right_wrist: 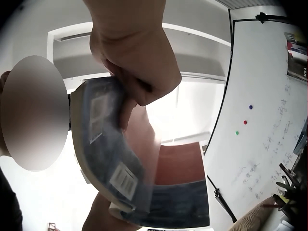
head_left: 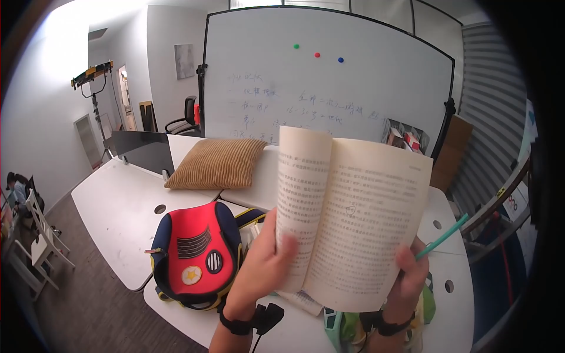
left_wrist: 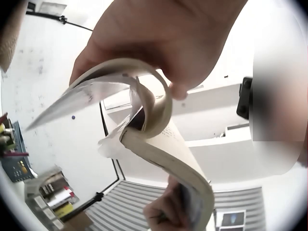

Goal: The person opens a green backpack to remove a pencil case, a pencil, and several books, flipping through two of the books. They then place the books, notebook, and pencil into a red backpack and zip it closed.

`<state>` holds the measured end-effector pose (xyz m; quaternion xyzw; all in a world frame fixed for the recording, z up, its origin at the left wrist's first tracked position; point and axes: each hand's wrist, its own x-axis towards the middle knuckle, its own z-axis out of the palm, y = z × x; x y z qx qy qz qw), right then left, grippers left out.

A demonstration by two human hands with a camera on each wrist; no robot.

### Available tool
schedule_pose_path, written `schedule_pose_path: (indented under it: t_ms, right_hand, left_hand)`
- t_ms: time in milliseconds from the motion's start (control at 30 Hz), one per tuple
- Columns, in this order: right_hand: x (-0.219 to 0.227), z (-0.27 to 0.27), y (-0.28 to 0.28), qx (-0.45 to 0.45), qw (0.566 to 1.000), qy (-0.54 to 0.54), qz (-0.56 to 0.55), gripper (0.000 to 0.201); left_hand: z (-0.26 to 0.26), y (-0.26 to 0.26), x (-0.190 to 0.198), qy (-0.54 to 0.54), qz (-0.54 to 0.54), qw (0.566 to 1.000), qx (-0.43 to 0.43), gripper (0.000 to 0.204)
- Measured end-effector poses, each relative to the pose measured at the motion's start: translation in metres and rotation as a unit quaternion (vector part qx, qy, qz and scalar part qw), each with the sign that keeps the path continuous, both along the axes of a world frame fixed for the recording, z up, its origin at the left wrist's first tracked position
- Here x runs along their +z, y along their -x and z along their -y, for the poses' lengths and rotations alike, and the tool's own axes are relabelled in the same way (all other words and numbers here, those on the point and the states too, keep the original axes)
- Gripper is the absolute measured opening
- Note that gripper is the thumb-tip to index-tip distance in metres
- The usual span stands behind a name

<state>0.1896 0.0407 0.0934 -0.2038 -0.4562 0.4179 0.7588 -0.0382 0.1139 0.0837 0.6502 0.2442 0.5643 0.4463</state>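
An open book (head_left: pixel 371 223) is held up in both hands, its printed pages facing the head camera. My left hand (head_left: pixel 262 270) grips the left side, thumb on the pages. That side curls over, as the book (left_wrist: pixel 168 159) shows beneath my left hand (left_wrist: pixel 159 38) in the left wrist view. My right hand (head_left: pixel 410 273) pinches the lower right edge, thumb in front. A teal stick-like object (head_left: pixel 444 235) juts out beside the right fingers; its lower end is hidden. In the right wrist view, the blue cover (right_wrist: pixel 103 139) hangs below my right hand (right_wrist: pixel 137 57).
On the white table (head_left: pixel 118 217) lie a red and navy bag (head_left: pixel 200 259) at left and a brown corduroy cushion (head_left: pixel 218 163) behind it. A green item (head_left: pixel 426 303) is partly hidden below the book. Beyond stands a whiteboard (head_left: pixel 253 53); a person (head_left: pixel 20 191) is at far left.
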Motion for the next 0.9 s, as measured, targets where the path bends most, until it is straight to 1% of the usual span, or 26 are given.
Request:
schedule_pose_path:
  t_ms: [67, 100, 200, 233, 300, 333, 433, 533, 567, 633, 667, 700, 833, 900]
  right_hand:
    - [0.004, 0.002, 0.002, -0.005, 1.0, 0.017, 0.015, 0.038]
    - [0.005, 0.003, 0.003, -0.007, 0.999, 0.026, 0.022, 0.038]
    - [0.005, 0.003, -0.001, -0.064, 0.993, 0.054, 0.08, 0.048]
    - [0.006, 0.002, 0.001, -0.079, 0.992, 0.05, 0.085, 0.046]
    - [0.009, -0.001, 0.007, -0.11, 0.989, 0.043, 0.093, 0.041]
    - [0.009, -0.002, 0.007, -0.107, 0.99, 0.041, 0.086, 0.04]
    - [0.009, -0.005, 0.008, -0.109, 0.99, 0.041, 0.077, 0.039]
    - [0.005, -0.002, 0.01, -0.12, 0.987, 0.057, 0.091, 0.039]
    - [-0.004, -0.003, 0.01, -0.117, 0.986, 0.061, 0.102, 0.039]
    - [-0.008, -0.001, 0.012, -0.106, 0.982, 0.075, 0.138, 0.038]
    - [-0.007, -0.002, 0.017, -0.107, 0.983, 0.073, 0.13, 0.038]
    - [-0.005, -0.002, 0.023, -0.109, 0.984, 0.071, 0.122, 0.038]
    - [-0.002, -0.003, 0.03, -0.133, 0.983, 0.073, 0.107, 0.039]
    - [-0.007, -0.002, 0.025, -0.117, 0.986, 0.073, 0.093, 0.039]
  left_hand:
    - [0.005, 0.003, 0.003, 0.061, 0.093, 0.994, 0.017, 0.06]
    - [0.006, 0.0, 0.007, 0.051, 0.111, 0.99, 0.066, 0.047]
    - [0.007, 0.005, 0.011, 0.024, 0.067, 0.987, 0.143, 0.045]
    - [0.009, 0.005, 0.015, 0.02, 0.046, 0.986, 0.158, 0.04]
    - [0.006, 0.006, 0.009, 0.021, 0.027, 0.994, 0.102, 0.038]
    - [0.005, 0.006, 0.006, 0.021, 0.019, 0.997, 0.073, 0.037]
    - [0.016, 0.0, 0.013, 0.016, -0.035, 0.995, 0.088, 0.037]
    - [0.025, -0.001, 0.013, -0.005, -0.104, 0.995, -0.003, 0.041]
    - [0.029, 0.0, 0.019, 0.04, -0.133, 0.989, -0.057, 0.05]
    - [0.031, -0.013, 0.016, -0.004, -0.118, 0.991, -0.069, 0.059]
    - [0.032, -0.018, 0.016, -0.026, -0.109, 0.991, -0.074, 0.065]
    - [0.027, -0.019, 0.014, -0.017, -0.11, 0.988, -0.106, 0.075]
    - [0.025, -0.014, 0.016, 0.037, -0.074, 0.986, -0.147, 0.072]
    - [0.02, -0.009, 0.01, 0.046, -0.06, 0.984, -0.164, 0.07]
